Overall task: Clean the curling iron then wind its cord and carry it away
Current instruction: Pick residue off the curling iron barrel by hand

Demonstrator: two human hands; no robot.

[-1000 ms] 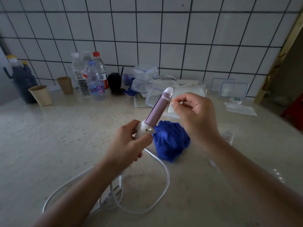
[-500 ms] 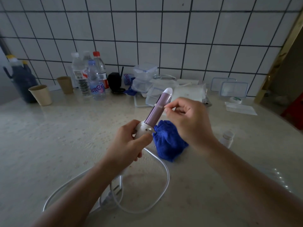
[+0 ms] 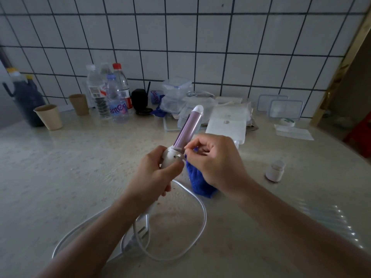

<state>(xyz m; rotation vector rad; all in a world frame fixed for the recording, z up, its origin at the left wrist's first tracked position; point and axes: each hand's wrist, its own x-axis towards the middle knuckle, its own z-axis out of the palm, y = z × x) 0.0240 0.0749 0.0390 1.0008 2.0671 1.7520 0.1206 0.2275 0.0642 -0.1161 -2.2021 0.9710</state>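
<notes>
Right hand [image 3: 218,163] lower, pinched fingers [image 3: 195,140] at curling iron [image 3: 192,125] base

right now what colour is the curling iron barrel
Pale purple barrel with a white tip, clearest in the head view.

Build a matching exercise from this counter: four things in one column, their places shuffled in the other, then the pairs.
1. curling iron
2. blue cloth
3. cord
4. small white bottle

a. looped on the countertop, nearest the camera
b. standing alone, right of the right hand
c. gripped in the left hand, tip up
d. on the countertop, partly hidden by the right hand

Pairs: 1-c, 2-d, 3-a, 4-b.
</notes>
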